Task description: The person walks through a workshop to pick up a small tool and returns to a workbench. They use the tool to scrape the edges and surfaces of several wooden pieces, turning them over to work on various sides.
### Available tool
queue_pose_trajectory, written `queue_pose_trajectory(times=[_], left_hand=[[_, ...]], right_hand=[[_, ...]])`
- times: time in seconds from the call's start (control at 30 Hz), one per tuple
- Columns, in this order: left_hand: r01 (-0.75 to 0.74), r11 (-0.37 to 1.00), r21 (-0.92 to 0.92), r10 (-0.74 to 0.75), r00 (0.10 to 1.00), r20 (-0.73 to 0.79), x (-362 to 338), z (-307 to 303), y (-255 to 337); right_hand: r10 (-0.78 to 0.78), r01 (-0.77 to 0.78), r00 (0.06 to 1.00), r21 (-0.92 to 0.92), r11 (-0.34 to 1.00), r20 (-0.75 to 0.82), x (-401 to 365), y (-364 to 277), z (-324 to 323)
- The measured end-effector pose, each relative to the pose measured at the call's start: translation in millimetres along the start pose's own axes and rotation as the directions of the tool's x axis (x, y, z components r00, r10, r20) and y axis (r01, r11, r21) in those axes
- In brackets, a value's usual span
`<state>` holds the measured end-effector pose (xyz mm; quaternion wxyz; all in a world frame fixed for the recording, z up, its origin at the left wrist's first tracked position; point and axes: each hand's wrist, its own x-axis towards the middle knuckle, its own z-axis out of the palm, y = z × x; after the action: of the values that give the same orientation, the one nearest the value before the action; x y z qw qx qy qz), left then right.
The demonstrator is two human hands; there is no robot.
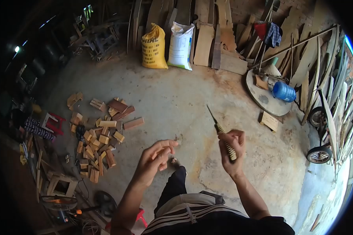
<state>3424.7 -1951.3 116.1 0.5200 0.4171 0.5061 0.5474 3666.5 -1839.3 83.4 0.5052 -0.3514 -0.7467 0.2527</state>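
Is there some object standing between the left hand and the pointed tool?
Nothing visible stands between the left hand and the pointed tool; only the right hand covers part of the handle.

Single head-worn view, from above the torso, facing forward and steeply down, room-wide

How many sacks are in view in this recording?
2. The yellow sack and the white sack stand side by side on the floor, the yellow one to the left, in front of the leaning boards. Others may be hidden in the dark edges.
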Motion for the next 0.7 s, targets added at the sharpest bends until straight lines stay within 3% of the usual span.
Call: queue_pose_trajectory(times=[0.03, 0.1, 0.2, 0.23, 0.3, 0.43, 0.5, 0.6, 0.63, 0.67, 0.7], left_hand=[[0.068, 0.997, -0.042, -0.067, 0.997, 0.024, 26, -16, -10], [0.137, 0.988, -0.068, -0.133, 0.989, 0.062, 79, -44, -16], [0.189, 0.954, -0.232, -0.179, 0.982, 0.06, 168, -80, -12], [0.199, 0.953, -0.229, -0.182, 0.979, 0.091, 192, -89, -13], [0.164, 0.933, -0.319, -0.151, 0.986, 0.065, 249, -110, 4], [0.077, 0.972, -0.224, -0.094, 0.993, -0.066, 348, -162, 6], [0.065, 0.977, -0.201, -0.081, 0.994, -0.073, 394, -195, 6], [0.087, 0.964, -0.25, -0.12, 0.985, -0.121, 465, -247, 23], [0.079, 0.966, -0.246, -0.113, 0.985, -0.13, 490, -267, 26], [0.066, 0.979, -0.193, -0.096, 0.984, -0.15, 519, -285, 31], [0.053, 0.988, -0.143, -0.078, 0.981, -0.176, 547, -302, 34]], right_hand=[[-0.118, 0.118, 0.992, 0.012, 0.993, 0.035, 19, 12, 29], [-0.349, 0.397, 0.903, -0.173, 0.901, 0.251, 65, 22, 68], [-0.465, 0.565, 0.766, -0.118, 0.817, 0.444, 132, 51, 128], [-0.448, 0.554, 0.779, -0.147, 0.819, 0.439, 146, 58, 142], [-0.549, 0.674, 0.679, -0.118, 0.729, 0.487, 192, 64, 172], [-0.523, 0.684, 0.687, -0.208, 0.699, 0.504, 261, 97, 231], [-0.517, 0.638, 0.719, -0.146, 0.756, 0.465, 294, 127, 261], [-0.232, 0.262, 0.886, -0.019, 0.965, 0.402, 360, 181, 315], [-0.243, 0.269, 0.884, -0.009, 0.963, 0.401, 386, 194, 336], [-0.035, -0.055, 0.884, 0.179, 0.982, 0.466, 417, 210, 358], [0.141, -0.38, 0.807, 0.322, 0.867, 0.573, 449, 223, 380]])
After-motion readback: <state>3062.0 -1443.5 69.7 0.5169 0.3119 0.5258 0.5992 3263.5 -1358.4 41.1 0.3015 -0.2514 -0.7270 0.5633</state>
